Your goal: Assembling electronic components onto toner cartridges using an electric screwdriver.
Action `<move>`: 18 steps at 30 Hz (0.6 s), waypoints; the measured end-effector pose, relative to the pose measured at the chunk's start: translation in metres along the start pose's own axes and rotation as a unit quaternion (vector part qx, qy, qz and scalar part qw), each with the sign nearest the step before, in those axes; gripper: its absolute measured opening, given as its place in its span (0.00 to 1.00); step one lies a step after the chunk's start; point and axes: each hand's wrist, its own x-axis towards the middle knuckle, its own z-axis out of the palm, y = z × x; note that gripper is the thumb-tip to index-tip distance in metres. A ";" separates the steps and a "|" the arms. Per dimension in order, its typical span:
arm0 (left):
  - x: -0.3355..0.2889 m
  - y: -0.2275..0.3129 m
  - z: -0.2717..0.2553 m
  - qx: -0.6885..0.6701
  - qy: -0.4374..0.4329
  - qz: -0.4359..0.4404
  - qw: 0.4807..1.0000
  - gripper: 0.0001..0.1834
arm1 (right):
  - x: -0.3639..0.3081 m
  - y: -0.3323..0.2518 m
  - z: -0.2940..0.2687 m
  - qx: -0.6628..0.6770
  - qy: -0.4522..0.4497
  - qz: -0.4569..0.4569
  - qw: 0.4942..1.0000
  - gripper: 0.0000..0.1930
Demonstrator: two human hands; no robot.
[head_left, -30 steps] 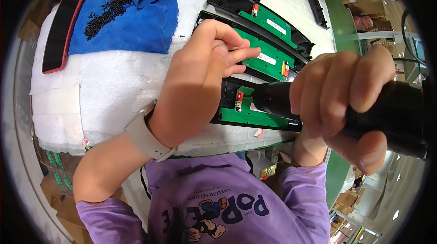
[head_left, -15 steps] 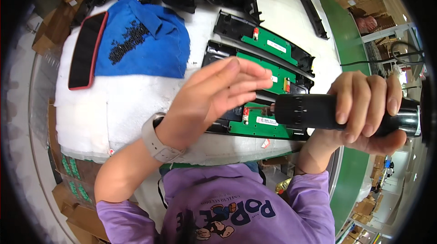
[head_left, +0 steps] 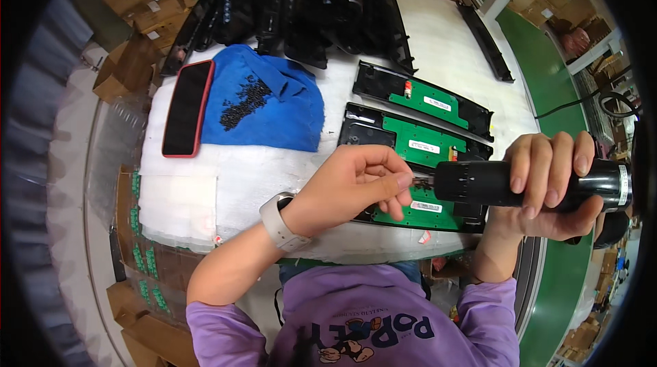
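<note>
My right hand (head_left: 551, 174) is wrapped round a black electric screwdriver (head_left: 472, 182), held level with its bit pointing left. At the bit's tip, the thumb and fingers of my left hand (head_left: 359, 186) are pinched together; what lies between them is too small to make out. Below both hands is a black plastic housing with a green circuit board (head_left: 448, 218), partly covered by my left hand. Two similar housings lie beyond it, with a middle board (head_left: 410, 126) and a far board (head_left: 448, 115). Many small black screws (head_left: 245, 103) lie heaped on a blue cloth (head_left: 291, 124) to the left.
A red-edged phone (head_left: 187, 110) lies left of the cloth. Several black plastic housings (head_left: 301, 21) are piled at the back, and one black strip (head_left: 486, 42) lies at the far right. White padding (head_left: 171, 196) covers the table. A black cable (head_left: 568, 108) hangs at the right.
My left hand has gone from loosely spread fingers above the boards to a pinch at the screwdriver's tip. The view has shifted, showing more of the pile at the back.
</note>
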 end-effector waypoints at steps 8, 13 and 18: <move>0.000 0.002 0.008 0.122 0.073 0.042 0.989 0.08 | -0.002 -0.007 0.001 0.007 0.017 0.005 1.000 0.17; -0.001 0.001 0.001 0.040 0.093 0.035 0.994 0.12 | 0.002 -0.005 0.005 0.042 0.079 0.009 0.996 0.15; 0.003 0.001 -0.001 -0.028 0.046 0.019 0.998 0.16 | 0.008 -0.010 -0.007 0.077 0.002 0.014 0.997 0.19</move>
